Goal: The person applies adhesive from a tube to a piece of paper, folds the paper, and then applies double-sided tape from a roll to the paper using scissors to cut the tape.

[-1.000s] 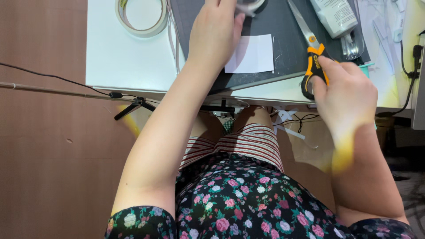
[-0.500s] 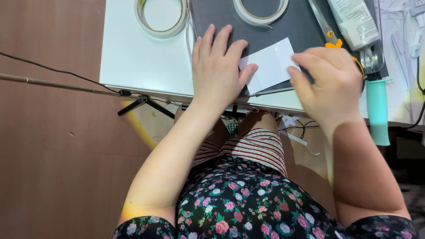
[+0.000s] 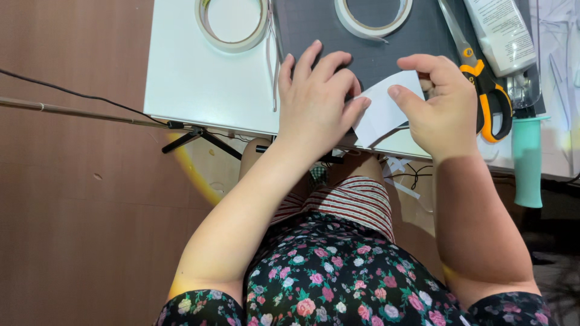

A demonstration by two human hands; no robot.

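Observation:
A small white paper sheet [image 3: 386, 108] lies tilted on the dark grey cutting mat [image 3: 386, 57], at the near edge of the white table [image 3: 193, 84]. My left hand [image 3: 317, 96] rests flat on the mat with its fingertips against the paper's left side. My right hand [image 3: 444, 108] pinches the paper's right part between thumb and fingers, lifting it a little. Orange-handled scissors [image 3: 483, 90] lie on the mat just right of my right hand.
Two tape rolls sit at the back: one on the table [image 3: 232, 24], one on the mat [image 3: 371, 18]. A clear plastic packet [image 3: 501, 33] and a teal-handled tool [image 3: 527, 160] lie at the right. A black cable [image 3: 78, 96] crosses the brown floor at left.
My right hand let go of the scissors and took hold of the paper. My left hand slid back toward the near edge, against the paper. The view shifted downward.

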